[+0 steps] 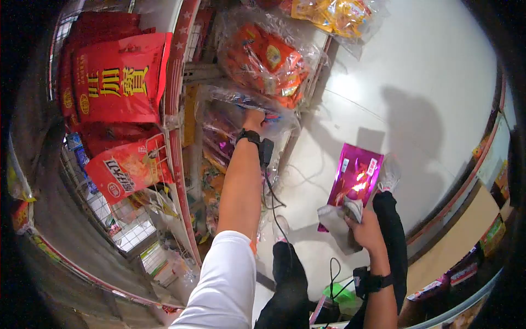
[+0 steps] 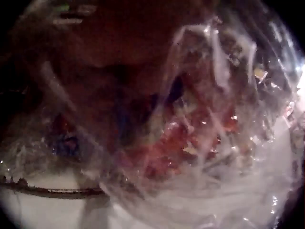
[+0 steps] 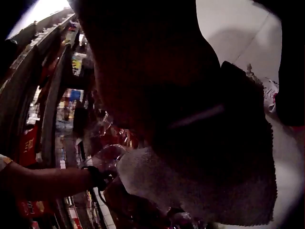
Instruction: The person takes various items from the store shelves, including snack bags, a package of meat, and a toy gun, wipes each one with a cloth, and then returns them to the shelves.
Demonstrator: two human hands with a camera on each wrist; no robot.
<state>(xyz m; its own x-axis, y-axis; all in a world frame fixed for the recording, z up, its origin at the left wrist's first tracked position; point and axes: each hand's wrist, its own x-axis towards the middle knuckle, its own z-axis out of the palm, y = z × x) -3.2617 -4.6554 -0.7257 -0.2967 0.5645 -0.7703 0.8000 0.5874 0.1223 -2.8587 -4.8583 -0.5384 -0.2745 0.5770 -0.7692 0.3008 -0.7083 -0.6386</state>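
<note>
At the shelf side in the head view, my left hand [image 1: 253, 122] reaches into a clear plastic bag [image 1: 284, 125] with colourful packets inside. Its fingers are hidden there, and I cannot tell whether they hold anything. Crinkled film and red and blue wrappers [image 2: 174, 138] fill the left wrist view. Lower right, my right hand [image 1: 368, 233] grips a grey cloth [image 1: 335, 222] together with a shiny purple packet [image 1: 356, 170], which extends forward over the floor. Dark and close, the cloth [image 3: 152, 179] covers much of the right wrist view.
Large red bags [image 1: 115, 82] and a red-orange packet [image 1: 129, 170] hang over the wire shelf at left. Beyond my left hand lie clear bags of orange packets [image 1: 268, 63] and yellow packets [image 1: 334, 16]. A black cable [image 1: 272, 194] dangles from the left wrist. Low shelving [image 1: 455, 241] borders the right.
</note>
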